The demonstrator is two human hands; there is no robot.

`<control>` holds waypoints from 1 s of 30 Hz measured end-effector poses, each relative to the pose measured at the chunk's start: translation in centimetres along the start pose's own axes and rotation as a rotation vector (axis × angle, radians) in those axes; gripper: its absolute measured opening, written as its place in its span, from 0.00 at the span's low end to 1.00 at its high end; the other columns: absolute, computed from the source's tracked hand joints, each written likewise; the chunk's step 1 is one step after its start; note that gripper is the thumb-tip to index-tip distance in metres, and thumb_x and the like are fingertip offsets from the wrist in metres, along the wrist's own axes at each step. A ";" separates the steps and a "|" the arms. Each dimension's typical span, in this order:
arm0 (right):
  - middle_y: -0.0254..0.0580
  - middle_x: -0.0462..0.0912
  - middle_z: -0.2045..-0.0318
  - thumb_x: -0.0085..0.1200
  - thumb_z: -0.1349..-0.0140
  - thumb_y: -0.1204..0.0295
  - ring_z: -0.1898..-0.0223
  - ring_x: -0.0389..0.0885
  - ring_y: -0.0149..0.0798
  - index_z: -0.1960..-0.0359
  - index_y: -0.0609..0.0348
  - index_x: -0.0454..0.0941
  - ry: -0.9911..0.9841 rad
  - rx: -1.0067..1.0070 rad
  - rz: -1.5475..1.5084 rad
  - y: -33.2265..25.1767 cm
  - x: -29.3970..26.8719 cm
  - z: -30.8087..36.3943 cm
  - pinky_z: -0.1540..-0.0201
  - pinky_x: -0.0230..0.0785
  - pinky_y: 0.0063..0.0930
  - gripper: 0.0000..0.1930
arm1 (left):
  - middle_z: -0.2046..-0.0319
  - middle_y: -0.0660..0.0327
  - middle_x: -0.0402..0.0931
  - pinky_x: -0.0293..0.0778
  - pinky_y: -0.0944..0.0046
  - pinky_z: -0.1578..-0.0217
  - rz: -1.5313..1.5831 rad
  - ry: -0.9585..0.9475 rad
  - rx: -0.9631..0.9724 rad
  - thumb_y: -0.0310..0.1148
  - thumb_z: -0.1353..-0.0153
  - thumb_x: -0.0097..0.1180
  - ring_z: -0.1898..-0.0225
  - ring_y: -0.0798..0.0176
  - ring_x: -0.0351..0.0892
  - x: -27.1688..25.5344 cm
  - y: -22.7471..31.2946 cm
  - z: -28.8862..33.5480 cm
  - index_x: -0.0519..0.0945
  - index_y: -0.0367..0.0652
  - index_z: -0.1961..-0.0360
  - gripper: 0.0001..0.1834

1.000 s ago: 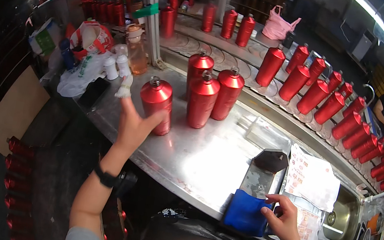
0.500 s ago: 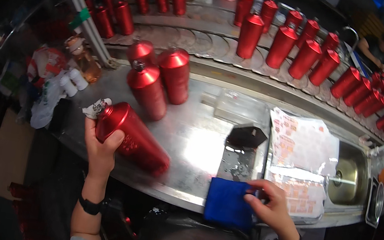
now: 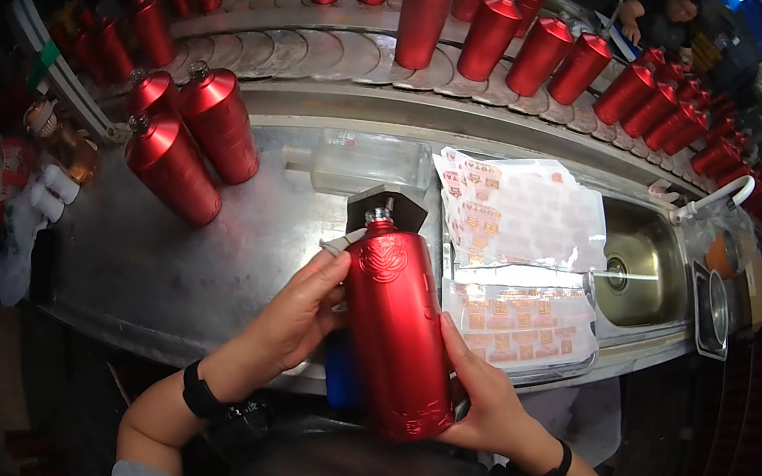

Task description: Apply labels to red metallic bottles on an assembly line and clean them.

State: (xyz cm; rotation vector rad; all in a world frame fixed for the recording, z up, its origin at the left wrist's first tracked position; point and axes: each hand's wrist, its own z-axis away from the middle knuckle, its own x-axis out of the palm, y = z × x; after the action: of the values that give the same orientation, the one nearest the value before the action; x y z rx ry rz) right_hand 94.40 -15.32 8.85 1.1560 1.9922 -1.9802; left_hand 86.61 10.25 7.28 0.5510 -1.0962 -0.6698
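Note:
A glossy red bottle [image 3: 396, 326] with an embossed emblem tilts slightly in front of me, neck up and away from me. My left hand [image 3: 293, 309] is closed on its upper left side, with a whitish scrap, perhaps cloth or paper, showing by its fingers near the neck. At the lower right side, my right hand [image 3: 487, 397] supports the same bottle near its base. A blue cloth [image 3: 342, 373] lies at the counter edge, mostly hidden behind the bottle. Beyond the neck sits a dark angular plate [image 3: 399, 203].
Three red bottles [image 3: 173, 165] stand on the metal counter [image 3: 141, 289] at left. Sticker sheets [image 3: 530, 218] lie on the right beside a sink [image 3: 634, 291]. A clear plastic container [image 3: 368, 165] lies behind. Red bottles line a conveyor [image 3: 312, 50]; a person [image 3: 661, 23] works beyond it.
The bottle has come from the left to the middle, turned more upright. My right hand has let go of the blue cloth and taken hold of the bottle. The view has shifted right.

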 end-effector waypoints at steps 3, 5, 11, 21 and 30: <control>0.46 0.77 0.69 0.73 0.53 0.57 0.75 0.79 0.45 0.26 0.62 0.53 -0.020 -0.004 0.306 -1.4 -0.4 0.3 0.74 0.73 0.35 0.55 | 0.41 0.59 0.71 0.71 0.55 0.41 -0.069 -0.026 0.000 0.46 0.33 0.60 0.39 0.63 0.70 2.4 -0.6 -1.0 0.57 0.48 0.32 0.35; 0.44 0.75 0.71 0.73 0.54 0.57 0.77 0.77 0.44 0.27 0.61 0.56 -0.010 -0.031 0.343 -1.3 0.3 0.0 0.76 0.71 0.36 0.54 | 0.45 0.55 0.72 0.73 0.54 0.43 -0.059 0.049 0.041 0.42 0.40 0.68 0.41 0.61 0.72 2.7 -1.3 -1.8 0.56 0.45 0.35 0.40; 0.42 0.73 0.70 0.74 0.58 0.55 0.78 0.76 0.43 0.27 0.59 0.58 -0.033 -0.043 0.383 -0.7 0.5 -1.1 0.78 0.70 0.36 0.56 | 0.49 0.52 0.73 0.79 0.56 0.48 -0.115 0.097 0.014 0.33 0.45 0.72 0.49 0.59 0.78 2.3 -0.9 -3.5 0.60 0.40 0.43 0.36; 0.46 0.72 0.61 0.74 0.58 0.59 0.73 0.78 0.47 0.25 0.54 0.51 -0.037 0.029 0.308 1.7 2.1 -1.9 0.76 0.72 0.39 0.58 | 0.42 0.52 0.71 0.72 0.55 0.40 0.013 -0.243 -0.051 0.39 0.45 0.69 0.42 0.58 0.74 -2.7 -0.6 -6.0 0.58 0.45 0.31 0.44; 0.42 0.77 0.66 0.69 0.45 0.60 0.69 0.79 0.41 0.29 0.52 0.63 -0.129 0.058 0.030 2.8 -3.0 -4.0 0.70 0.71 0.33 0.42 | 0.35 0.50 0.59 0.71 0.55 0.40 -0.385 0.060 0.193 0.29 0.44 0.70 0.37 0.58 0.69 1.8 -2.1 -3.8 0.31 0.48 0.26 0.61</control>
State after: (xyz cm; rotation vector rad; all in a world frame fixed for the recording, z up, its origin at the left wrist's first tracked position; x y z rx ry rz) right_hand 99.83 -13.38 8.86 1.0337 1.8562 -2.0542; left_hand 90.25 7.80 5.60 0.9575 -1.0127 -0.8791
